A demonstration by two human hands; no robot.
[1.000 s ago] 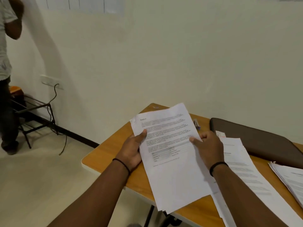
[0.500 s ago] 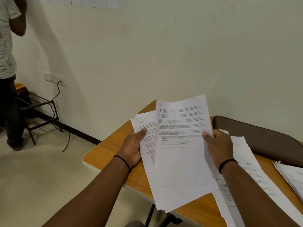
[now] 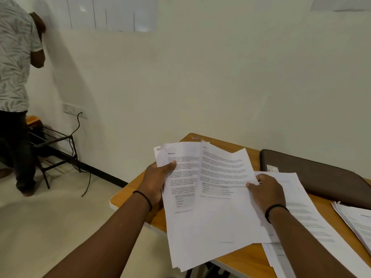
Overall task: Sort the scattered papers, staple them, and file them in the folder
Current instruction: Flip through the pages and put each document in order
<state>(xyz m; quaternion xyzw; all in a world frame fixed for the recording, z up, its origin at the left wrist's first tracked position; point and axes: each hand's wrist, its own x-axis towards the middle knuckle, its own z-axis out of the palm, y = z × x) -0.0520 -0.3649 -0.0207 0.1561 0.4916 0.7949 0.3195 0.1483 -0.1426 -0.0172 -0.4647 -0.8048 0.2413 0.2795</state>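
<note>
Lowered since a moment ago, my right hand (image 3: 267, 192) pinches the top sheet (image 3: 222, 177) toward the table (image 3: 249, 255); my left hand (image 3: 157, 179) grips the stack (image 3: 192, 227).

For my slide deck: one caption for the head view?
Left hand holds a paper stack while right hand draws off one sheet.

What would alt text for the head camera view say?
A person's left hand holds a paper stack while the right hand draws off the top sheet, above a wooden table with more papers and a dark folder.
</note>
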